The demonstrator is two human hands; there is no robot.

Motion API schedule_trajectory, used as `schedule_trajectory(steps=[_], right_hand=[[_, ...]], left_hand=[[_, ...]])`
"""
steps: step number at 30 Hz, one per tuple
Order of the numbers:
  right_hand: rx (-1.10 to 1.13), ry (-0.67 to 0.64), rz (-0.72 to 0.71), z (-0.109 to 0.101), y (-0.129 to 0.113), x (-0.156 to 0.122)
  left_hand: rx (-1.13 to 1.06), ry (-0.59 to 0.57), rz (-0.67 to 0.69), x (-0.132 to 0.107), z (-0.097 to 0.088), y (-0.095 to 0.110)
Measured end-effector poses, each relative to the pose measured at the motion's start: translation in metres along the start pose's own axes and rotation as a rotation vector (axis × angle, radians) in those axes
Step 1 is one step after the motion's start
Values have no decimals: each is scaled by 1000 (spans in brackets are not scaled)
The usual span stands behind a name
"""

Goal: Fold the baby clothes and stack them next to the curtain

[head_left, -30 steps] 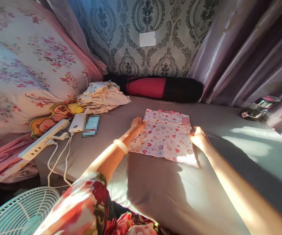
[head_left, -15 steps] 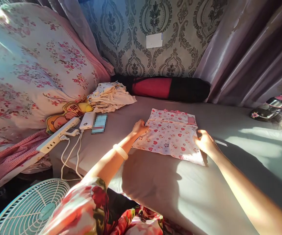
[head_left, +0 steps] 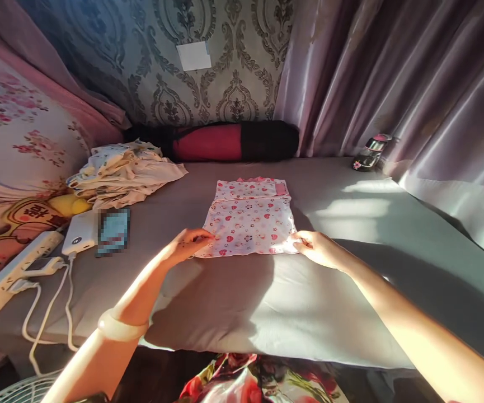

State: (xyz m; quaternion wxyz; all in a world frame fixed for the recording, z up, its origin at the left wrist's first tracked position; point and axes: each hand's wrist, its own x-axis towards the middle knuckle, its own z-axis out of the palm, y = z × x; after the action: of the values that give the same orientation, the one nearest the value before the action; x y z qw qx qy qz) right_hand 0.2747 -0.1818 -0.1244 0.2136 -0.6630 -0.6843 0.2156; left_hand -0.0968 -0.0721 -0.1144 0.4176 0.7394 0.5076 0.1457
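A small white cloth with red hearts and flowers [head_left: 249,218] lies flat on the grey bed sheet [head_left: 233,302], its far part folded over with a pink edge. My left hand [head_left: 187,245] pinches the cloth's near left corner. My right hand [head_left: 315,247] pinches the near right corner. A pale bangle sits on my left wrist [head_left: 120,327].
A pile of cream printed clothes [head_left: 122,173] lies at the left. A power bank [head_left: 80,232], a phone [head_left: 113,230] and a power strip with cables [head_left: 10,277] lie by the flowered pillow [head_left: 19,140]. A red and black bolster [head_left: 225,141] lines the wall. A bottle [head_left: 370,152] lies by the curtain.
Both hands slid from the cloth's far side edges down to its near corners. The view swung right and lower, so the pillow and fan mostly left the picture.
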Motion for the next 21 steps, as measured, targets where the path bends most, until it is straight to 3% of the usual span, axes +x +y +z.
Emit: schedule_trajectory(steps=[3,4,7,11,14,17,21], right_hand=[[47,-192,-92,-9,-1,-12],[35,-186,-114,-10,-1,-15],[-65,-16,-158,-8,-2,-18],[-178,158,-132,-5,-12,-16],[-231,242,-145,-6,-19,-13],[-298,328,-248,-9,-19,-11],[-272,319,-412,-14,-10,-11]], left_hand=[[-63,28,-65,-9,-5,1],[-83,35,-61,-12,-8,3],[-74,13,22,-22,-15,6],[111,-62,178,-28,-14,-1],[322,69,258,-24,-5,-12],[514,227,323,-17,3,-20],[652,225,399,-13,5,-22]])
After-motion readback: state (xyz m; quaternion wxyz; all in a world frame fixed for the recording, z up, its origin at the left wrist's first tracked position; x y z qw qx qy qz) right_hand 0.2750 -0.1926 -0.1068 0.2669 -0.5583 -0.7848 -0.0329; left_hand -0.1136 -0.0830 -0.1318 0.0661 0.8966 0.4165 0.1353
